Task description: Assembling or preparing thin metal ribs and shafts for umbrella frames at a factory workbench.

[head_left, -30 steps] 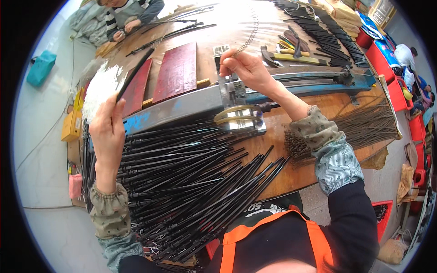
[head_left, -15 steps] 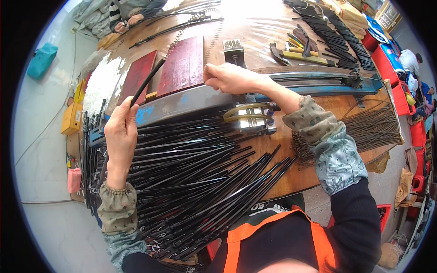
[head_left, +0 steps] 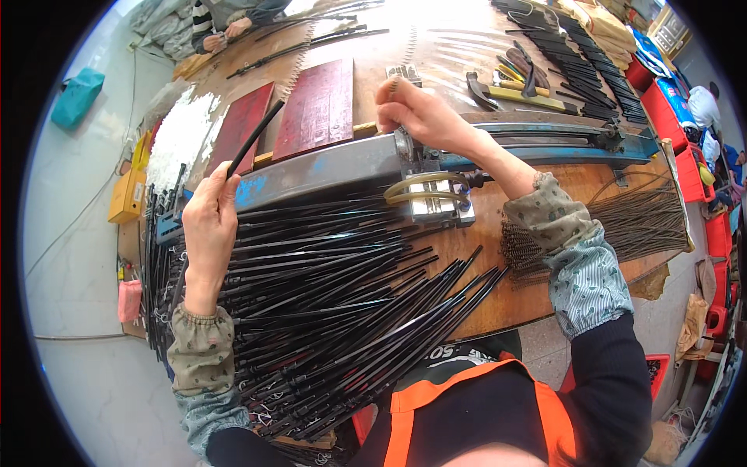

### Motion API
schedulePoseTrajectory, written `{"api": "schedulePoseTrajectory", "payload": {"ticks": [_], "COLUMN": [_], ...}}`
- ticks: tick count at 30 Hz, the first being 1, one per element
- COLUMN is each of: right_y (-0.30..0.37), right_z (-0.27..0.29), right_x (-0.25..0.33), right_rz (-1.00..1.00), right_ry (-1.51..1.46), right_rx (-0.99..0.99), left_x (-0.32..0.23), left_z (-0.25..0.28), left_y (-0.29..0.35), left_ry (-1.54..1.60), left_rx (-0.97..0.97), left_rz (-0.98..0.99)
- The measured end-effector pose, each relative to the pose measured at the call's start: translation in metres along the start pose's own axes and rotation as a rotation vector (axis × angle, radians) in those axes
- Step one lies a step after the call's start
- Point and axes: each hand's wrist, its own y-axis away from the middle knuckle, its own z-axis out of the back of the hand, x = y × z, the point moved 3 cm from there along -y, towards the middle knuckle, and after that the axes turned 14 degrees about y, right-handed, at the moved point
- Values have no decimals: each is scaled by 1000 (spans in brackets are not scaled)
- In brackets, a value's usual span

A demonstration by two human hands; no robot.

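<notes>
My left hand (head_left: 210, 214) is closed round a thin black tube (head_left: 257, 138), which tilts up and to the right over the metal rail. Out of the tube's upper end runs a long, thin coil spring (head_left: 298, 66), arching up toward the far side of the table. My right hand (head_left: 424, 115) pinches the spring's other end above the clamp on the rail. Beneath both hands lies the blue-grey metal rail (head_left: 327, 170), with a silver block and yellowish hose (head_left: 432, 198) at its near side. Many black rods (head_left: 334, 288) are heaped below my left hand.
Two dark red boards (head_left: 315, 109) lie beyond the rail. A hammer (head_left: 529, 100) and other hand tools sit at the back right. Loose coil springs (head_left: 622, 229) cover the table's right. White pieces (head_left: 183, 136) are piled at left. Another person's hands (head_left: 226, 35) show at the far left.
My right hand has moved right and slightly up with the spring's end, and the arch has widened. My left hand still holds the tube in nearly the same place.
</notes>
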Motion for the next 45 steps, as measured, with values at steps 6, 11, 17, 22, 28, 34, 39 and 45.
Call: {"api": "schedulePoseTrajectory", "payload": {"ticks": [6, 11, 17, 22, 28, 34, 39, 45], "right_y": [-13, 55, 169, 199, 209, 220, 195, 204], "right_z": [-35, 44, 179, 197, 188, 191, 150, 80], "right_x": [16, -50, -116, -152, -171, -185, -108, -25], "right_rz": [163, 160, -56, -83, -122, -125, -73, -5], "right_ry": [636, 875, 1193, 1114, 1084, 1075, 1211, 1021], "right_rx": [272, -124, -202, -257, -270, -295, -183, -199], "left_x": [2, 33, 23, -36, -24, -24, -19, -27], "left_z": [13, 18, -65, -168, -178, -189, -195, -195], "left_y": [1, 9, -14, -65, -56, -51, -55, -50], "left_ry": [-18, -142, -107, 50, 159, 213, 199, -36], "left_rx": [-17, 67, 264, 469, 376, 383, 343, 306], "left_rz": [-11, 43, -176, -81, -178, -172, -254, -100]}}
